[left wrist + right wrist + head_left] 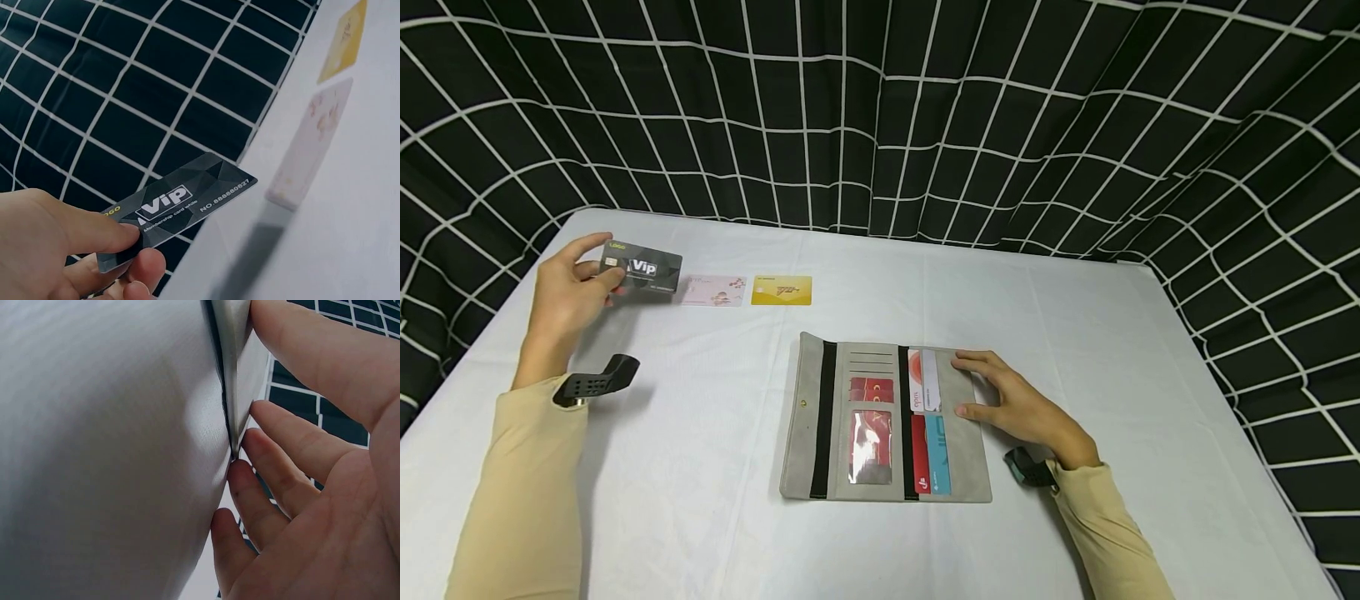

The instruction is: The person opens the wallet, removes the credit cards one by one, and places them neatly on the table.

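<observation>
Between thumb and fingers, my left hand (562, 298) pinches a dark grey VIP membership card (661, 272) at its left end. In the left wrist view the card (190, 194) is tilted above the cloth, its printed face visible. A grey wallet (967, 467) lies unfolded on the table. My right hand (1021, 402) rests at its right flap, fingers spread and relaxed on the edge; the right wrist view shows the fingertips at the wallet's thin edge (230, 381). Inside the wallet are a blue card (937, 454), a red card (921, 454) and others in slots.
A pink floral card (713, 291) and a yellow card (782, 291) lie side by side on the white tablecloth (700, 400), right of the held card. A black curtain with white grid lines (835, 117) rises behind the table's far edge.
</observation>
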### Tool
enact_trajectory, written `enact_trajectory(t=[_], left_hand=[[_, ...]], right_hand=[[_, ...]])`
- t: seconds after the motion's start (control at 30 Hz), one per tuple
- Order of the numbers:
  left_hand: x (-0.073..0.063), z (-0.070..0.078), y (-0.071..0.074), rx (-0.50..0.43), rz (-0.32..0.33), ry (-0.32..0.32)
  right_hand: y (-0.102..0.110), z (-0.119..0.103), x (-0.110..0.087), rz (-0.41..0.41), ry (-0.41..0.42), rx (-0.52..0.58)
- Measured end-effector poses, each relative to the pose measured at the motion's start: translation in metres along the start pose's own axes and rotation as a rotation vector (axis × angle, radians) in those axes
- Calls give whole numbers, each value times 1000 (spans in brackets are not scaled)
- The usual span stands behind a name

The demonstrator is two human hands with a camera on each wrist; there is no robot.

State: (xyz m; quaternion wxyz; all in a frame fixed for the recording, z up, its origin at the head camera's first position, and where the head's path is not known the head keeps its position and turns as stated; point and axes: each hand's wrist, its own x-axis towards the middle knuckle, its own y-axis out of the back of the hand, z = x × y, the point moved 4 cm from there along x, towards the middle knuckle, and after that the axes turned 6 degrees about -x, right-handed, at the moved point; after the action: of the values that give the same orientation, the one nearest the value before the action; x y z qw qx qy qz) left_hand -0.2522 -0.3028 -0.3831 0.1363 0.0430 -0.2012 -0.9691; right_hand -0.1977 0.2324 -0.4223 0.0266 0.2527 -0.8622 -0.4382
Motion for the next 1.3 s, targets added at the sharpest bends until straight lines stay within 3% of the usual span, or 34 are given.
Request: enact_trajectory(t=[0.6, 0.77, 1.2, 1.3], left_hand=[[8, -31, 3, -79, 28, 114], [9, -35, 4, -93, 45, 124], [10, -42, 3, -288, 74, 163], [11, -43, 3, -266, 88, 159]], right_hand=[[2, -3, -3, 16, 30, -17], [2, -2, -3, 15, 17, -4], [1, -3, -2, 14, 27, -15], [1, -3, -2, 16, 32, -16]])
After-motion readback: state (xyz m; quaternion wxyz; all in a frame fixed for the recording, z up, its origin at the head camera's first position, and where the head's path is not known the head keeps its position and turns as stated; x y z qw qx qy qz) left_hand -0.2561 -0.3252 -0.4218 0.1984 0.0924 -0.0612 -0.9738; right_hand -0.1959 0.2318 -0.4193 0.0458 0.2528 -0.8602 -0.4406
